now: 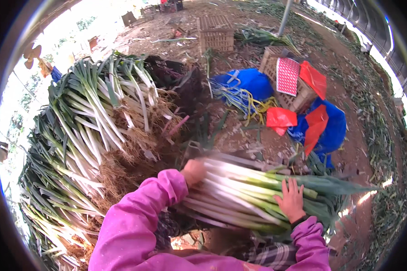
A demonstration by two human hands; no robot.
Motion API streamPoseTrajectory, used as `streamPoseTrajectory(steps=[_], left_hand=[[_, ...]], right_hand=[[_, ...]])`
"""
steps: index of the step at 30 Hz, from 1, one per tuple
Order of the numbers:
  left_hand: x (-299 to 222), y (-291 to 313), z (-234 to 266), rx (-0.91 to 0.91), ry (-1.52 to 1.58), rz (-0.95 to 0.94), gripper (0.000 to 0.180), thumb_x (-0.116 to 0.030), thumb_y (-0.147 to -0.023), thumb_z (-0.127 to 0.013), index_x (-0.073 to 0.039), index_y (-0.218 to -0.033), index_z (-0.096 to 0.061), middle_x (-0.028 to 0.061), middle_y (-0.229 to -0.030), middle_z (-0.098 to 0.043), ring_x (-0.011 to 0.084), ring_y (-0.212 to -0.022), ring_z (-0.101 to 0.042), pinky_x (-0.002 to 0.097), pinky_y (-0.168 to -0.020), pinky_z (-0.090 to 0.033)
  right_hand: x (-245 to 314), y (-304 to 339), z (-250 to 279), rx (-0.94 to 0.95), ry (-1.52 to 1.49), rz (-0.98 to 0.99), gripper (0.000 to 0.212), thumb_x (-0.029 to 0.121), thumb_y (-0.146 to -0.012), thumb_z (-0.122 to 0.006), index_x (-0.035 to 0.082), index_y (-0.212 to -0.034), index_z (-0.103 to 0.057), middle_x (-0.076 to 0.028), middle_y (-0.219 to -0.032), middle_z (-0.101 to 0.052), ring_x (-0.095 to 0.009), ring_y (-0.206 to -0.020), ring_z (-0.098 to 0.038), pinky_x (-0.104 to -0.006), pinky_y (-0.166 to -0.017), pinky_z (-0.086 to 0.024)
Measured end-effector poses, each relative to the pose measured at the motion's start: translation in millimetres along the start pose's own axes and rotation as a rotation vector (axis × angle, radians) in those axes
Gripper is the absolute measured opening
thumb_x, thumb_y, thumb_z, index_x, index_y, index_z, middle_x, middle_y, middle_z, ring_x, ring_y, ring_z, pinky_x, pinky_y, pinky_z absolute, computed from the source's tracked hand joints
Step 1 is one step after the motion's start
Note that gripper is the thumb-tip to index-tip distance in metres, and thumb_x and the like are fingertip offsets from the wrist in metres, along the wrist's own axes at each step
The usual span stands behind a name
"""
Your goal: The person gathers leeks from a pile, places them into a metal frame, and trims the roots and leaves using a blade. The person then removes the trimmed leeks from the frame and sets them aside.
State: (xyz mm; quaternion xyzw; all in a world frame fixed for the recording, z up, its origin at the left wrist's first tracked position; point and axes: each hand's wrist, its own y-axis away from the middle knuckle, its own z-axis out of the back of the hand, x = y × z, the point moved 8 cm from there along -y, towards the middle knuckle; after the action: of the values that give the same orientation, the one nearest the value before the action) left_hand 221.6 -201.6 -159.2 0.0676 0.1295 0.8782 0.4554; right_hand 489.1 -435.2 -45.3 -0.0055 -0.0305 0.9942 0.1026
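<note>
A bundle of trimmed leeks (239,185) lies in front of me, with white stalks to the left and green leaves to the right. My right hand (291,198) rests on the green part, fingers spread and flat. At the white ends is my left hand (194,172), curled and smeared by motion; its fingers are hidden, so whether it grips a stalk is unclear. Left of me rises a large heap of leeks (88,122) with shaggy brown roots (126,144) turned toward me.
Beyond the bundle, a tilted slatted crate (269,65) stands among blue bags (253,83), red plastic sheets (281,119) and blue and yellow ties (253,106). Another crate (215,34) stands farther back. A dark crate (185,83) borders the heap. Leaf scraps litter the dirt floor (352,149).
</note>
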Motion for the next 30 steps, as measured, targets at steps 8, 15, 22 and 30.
streamPoseTrajectory(steps=[8, 15, 22, 30], left_hand=[[90, -89, 171, -0.329, -0.138, -0.077, 0.011, -0.019, -0.076, -0.058, -0.011, -0.075, -0.066, 0.0085, -0.072, -0.066, 0.0292, -0.069, -0.066, 0.0416, -0.059, -0.053], [329, -217, 175, -0.609, 0.144, 0.478, 0.023, -0.023, -0.083, -0.058, -0.017, -0.103, -0.068, 0.0135, -0.100, -0.061, 0.0338, -0.099, -0.060, 0.0436, -0.085, -0.049], [378, -318, 193, -0.555, 0.107, 0.592, 0.029, -0.030, -0.092, -0.045, -0.028, -0.120, -0.054, 0.0203, -0.114, -0.058, 0.0380, -0.102, -0.061, 0.0455, -0.081, -0.051], [385, -311, 205, -0.607, -0.139, 0.549, 0.028, -0.020, -0.089, -0.047, -0.005, -0.079, -0.069, 0.0149, -0.078, -0.070, 0.0314, -0.083, -0.069, 0.0428, -0.073, -0.054]], right_hand=[[-6, -5, -41, 0.059, 0.013, -0.012, 0.058, 0.043, -0.074, -0.069, 0.016, -0.124, -0.059, -0.020, -0.136, -0.046, -0.041, -0.129, -0.038, -0.0625, -0.103, -0.029], [-9, -13, -50, 0.054, 0.016, -0.001, 0.052, 0.043, -0.069, -0.069, 0.017, -0.113, -0.065, -0.022, -0.118, -0.052, -0.044, -0.116, -0.046, -0.0621, -0.101, -0.029], [-23, 3, -57, 0.029, 0.045, -0.077, 0.036, 0.040, -0.082, -0.064, 0.023, -0.114, -0.068, -0.017, -0.115, -0.062, -0.042, -0.113, -0.052, -0.0629, -0.099, -0.036], [-15, -7, -47, 0.100, 0.029, -0.033, 0.035, 0.037, -0.080, -0.068, 0.022, -0.112, -0.069, -0.021, -0.127, -0.055, -0.041, -0.118, -0.049, -0.0620, -0.096, -0.038]])
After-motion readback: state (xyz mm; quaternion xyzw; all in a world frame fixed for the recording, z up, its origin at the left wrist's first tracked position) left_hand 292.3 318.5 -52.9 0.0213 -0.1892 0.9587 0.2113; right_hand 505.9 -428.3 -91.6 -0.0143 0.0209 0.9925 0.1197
